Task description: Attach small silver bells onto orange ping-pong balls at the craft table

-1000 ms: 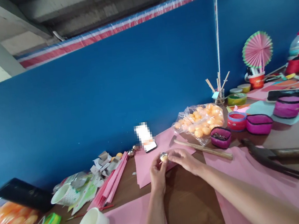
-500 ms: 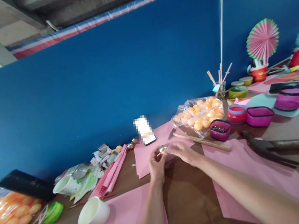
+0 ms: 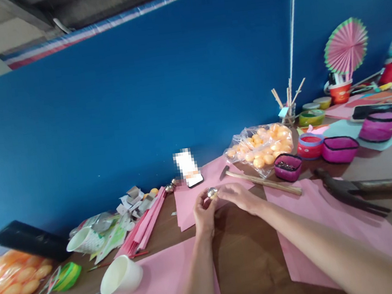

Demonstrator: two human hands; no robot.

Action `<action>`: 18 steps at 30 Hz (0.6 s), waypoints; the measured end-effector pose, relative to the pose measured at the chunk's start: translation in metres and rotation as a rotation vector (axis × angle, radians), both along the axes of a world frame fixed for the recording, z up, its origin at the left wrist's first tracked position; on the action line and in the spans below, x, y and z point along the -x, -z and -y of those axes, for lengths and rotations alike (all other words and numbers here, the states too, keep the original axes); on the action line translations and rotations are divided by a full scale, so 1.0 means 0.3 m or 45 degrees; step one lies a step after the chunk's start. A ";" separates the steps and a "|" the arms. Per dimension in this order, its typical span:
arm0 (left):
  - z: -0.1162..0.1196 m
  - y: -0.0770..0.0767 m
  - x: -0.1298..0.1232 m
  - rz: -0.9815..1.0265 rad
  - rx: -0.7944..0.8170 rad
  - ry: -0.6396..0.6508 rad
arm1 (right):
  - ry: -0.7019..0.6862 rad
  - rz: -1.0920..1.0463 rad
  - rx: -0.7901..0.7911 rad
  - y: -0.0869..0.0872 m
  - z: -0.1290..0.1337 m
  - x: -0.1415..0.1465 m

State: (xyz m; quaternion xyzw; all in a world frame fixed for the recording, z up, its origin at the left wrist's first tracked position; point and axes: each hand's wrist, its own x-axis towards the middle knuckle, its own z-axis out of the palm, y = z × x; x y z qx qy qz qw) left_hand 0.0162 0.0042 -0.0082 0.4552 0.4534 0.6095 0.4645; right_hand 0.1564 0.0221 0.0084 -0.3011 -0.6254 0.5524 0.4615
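Observation:
A small shiny metal ball (image 3: 212,192), silver with a yellowish underside, is pinched between the thumb and fingers of my left hand (image 3: 204,211). From the right, my right hand (image 3: 238,196) brings its bent fingers together against the same ball; its fingertips are partly hidden, and fine detail there is too small to make out. Both hands are above the brown table, by the near edge of a pink paper sheet (image 3: 185,210). A phone (image 3: 196,182) with a blurred-out screen leans behind them. Similar shiny balls (image 3: 169,187) lie just left of the phone.
A small hammer (image 3: 264,181) and a claw hammer (image 3: 347,190) lie to the right. Behind them are a purple box of small nails (image 3: 287,166) and a bag of orange balls (image 3: 264,148). A white cup (image 3: 121,275) lies tipped at left, near folded pink paper (image 3: 148,224).
The camera view has shifted slightly, so everything sits a little higher or further left. Both hands stay at the metal ball, with barely any change in grip.

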 end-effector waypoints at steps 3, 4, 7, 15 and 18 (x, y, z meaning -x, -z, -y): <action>0.000 0.000 0.000 -0.010 0.010 -0.004 | -0.016 -0.002 -0.006 0.000 0.000 -0.001; 0.000 0.000 0.001 -0.013 0.012 -0.005 | -0.016 0.001 -0.004 -0.001 0.000 -0.002; 0.000 -0.001 0.002 -0.016 0.011 -0.011 | -0.007 0.020 0.004 -0.003 0.001 -0.003; 0.001 -0.004 -0.001 -0.004 0.015 -0.006 | -0.026 0.033 0.007 -0.027 0.012 -0.006; 0.000 -0.001 -0.003 -0.008 0.003 -0.007 | -0.025 0.057 0.033 -0.027 0.011 -0.007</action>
